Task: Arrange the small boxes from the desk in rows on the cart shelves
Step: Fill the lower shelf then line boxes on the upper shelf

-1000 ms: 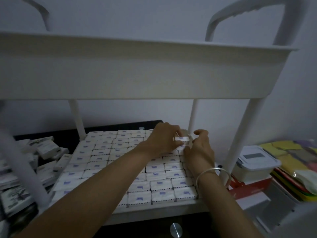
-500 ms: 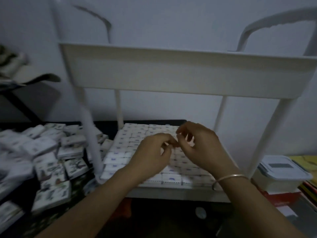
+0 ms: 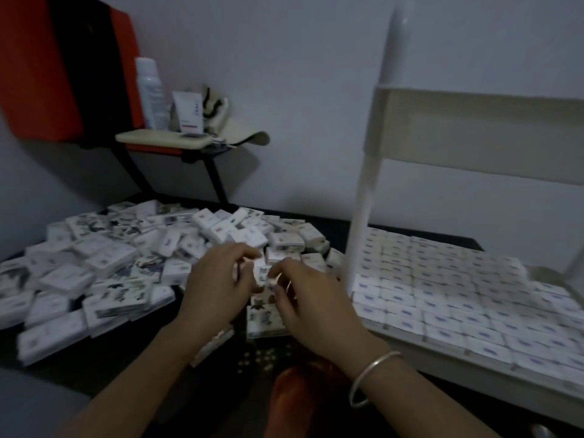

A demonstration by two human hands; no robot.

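At the centre of the frame, two hands meet over the dark table (image 3: 94, 368): the left hand (image 3: 221, 282) and the right hand (image 3: 311, 300) both pinch one small box (image 3: 261, 273) in curled fingertips. One silver bracelet (image 3: 373, 379) circles the right wrist. Left of centre lies a loose pile of boxes (image 3: 126, 257), too many to count. At right, the cart shelf (image 3: 442, 365) carries tight rows of boxes (image 3: 458, 286). One bottle (image 3: 151, 90) stands upper left.
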